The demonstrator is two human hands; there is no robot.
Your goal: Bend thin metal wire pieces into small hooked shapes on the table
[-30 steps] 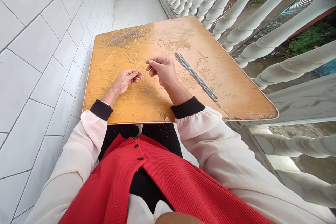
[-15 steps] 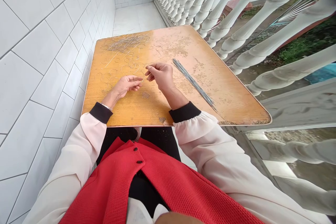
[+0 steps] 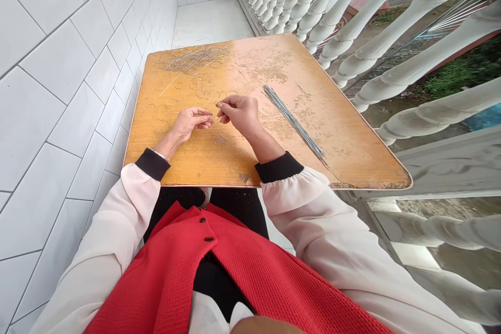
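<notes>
My left hand [image 3: 190, 121] and my right hand [image 3: 239, 111] meet over the middle of a worn orange table [image 3: 344, 135]. Both hands pinch the ends of one thin piece of wire [image 3: 214, 117] that spans the small gap between their fingertips. A bundle of straight grey wires [image 3: 294, 122] lies diagonally just right of my right hand. Several bent wire loops [image 3: 188, 91] lie scattered on the table beyond my left hand. A tangled pile of wire [image 3: 191, 57] sits at the far left corner.
A white tiled wall [image 3: 66, 78] runs close along the table's left side. A white balustrade [image 3: 352, 26] stands to the right and behind. My lap, in a red vest and white sleeves, is against the near table edge.
The hands have stayed together on the small wire, with the fingertips closing in slightly. The view has shifted a little; the wire bundle and pile have not moved.
</notes>
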